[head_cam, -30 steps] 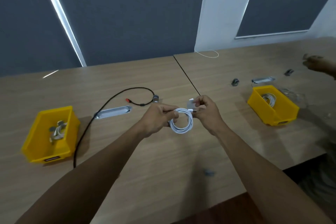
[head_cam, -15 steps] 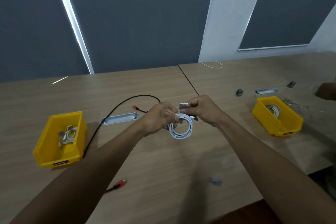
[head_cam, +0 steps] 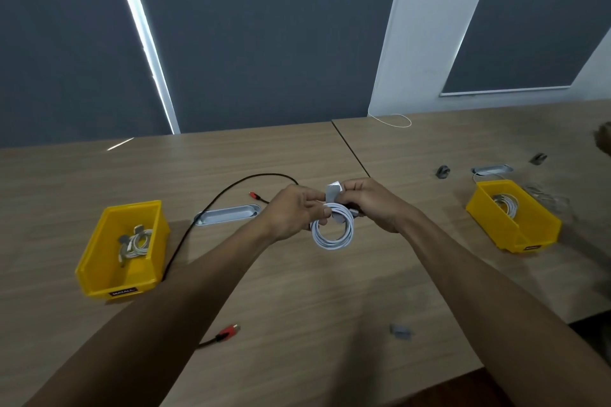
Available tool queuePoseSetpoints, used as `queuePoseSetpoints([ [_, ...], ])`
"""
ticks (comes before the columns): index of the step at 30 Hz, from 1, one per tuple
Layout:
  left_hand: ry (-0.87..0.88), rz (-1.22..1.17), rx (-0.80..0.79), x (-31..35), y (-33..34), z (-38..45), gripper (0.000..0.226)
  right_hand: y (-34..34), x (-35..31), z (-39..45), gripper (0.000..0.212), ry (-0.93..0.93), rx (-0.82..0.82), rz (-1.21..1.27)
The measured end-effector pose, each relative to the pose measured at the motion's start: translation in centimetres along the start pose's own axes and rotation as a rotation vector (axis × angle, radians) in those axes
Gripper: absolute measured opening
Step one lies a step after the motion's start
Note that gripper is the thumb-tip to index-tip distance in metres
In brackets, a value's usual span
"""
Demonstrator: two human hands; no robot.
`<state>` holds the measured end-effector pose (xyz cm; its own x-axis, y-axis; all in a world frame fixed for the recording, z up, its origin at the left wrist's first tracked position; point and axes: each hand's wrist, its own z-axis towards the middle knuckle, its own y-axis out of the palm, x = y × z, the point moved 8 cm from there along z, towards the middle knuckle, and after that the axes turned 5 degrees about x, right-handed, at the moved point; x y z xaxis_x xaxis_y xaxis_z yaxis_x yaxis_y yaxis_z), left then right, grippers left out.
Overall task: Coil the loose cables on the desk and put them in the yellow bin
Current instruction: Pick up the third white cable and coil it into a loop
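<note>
White cable (head_cam: 332, 230) wound into a small coil, held up above the middle of the desk (head_cam: 297, 291) between both hands. Left hand (head_cam: 291, 213) pinching the coil's left side with thumb and fingertips; right hand (head_cam: 372, 203) curled round the coil's top, gripping a grey strap (head_cam: 333, 195) that stands up there. Farther out on the left, yellow bin (head_cam: 122, 248) with a coiled white cable inside. Between bin and hands, black cable (head_cam: 211, 208) lying loose past a silver slot cover (head_cam: 228, 215), red plug (head_cam: 228, 333) close to the near edge. Well off to the right, second yellow bin (head_cam: 514, 220) holding another white coil
</note>
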<state>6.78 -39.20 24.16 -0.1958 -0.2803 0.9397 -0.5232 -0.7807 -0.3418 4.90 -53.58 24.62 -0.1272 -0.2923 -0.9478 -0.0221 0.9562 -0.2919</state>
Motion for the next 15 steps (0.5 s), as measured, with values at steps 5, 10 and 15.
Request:
queuePoseSetpoints([
  [5, -0.011, -0.072, 0.063, -0.2, -0.4, 0.0, 0.024, -0.1, -0.4, 0.1, 0.015, -0.036, 0.038, -0.022],
  [10, -0.041, -0.092, 0.114, -0.6, -1.0, 0.3, 0.020, -0.2, -0.7, 0.0, 0.028, -0.093, 0.006, 0.031],
  [15, -0.117, -0.179, 0.088, -0.7, -1.6, 0.6, 0.020, 0.5, -1.0, -1.1, 0.035, -0.204, -0.135, 0.007],
])
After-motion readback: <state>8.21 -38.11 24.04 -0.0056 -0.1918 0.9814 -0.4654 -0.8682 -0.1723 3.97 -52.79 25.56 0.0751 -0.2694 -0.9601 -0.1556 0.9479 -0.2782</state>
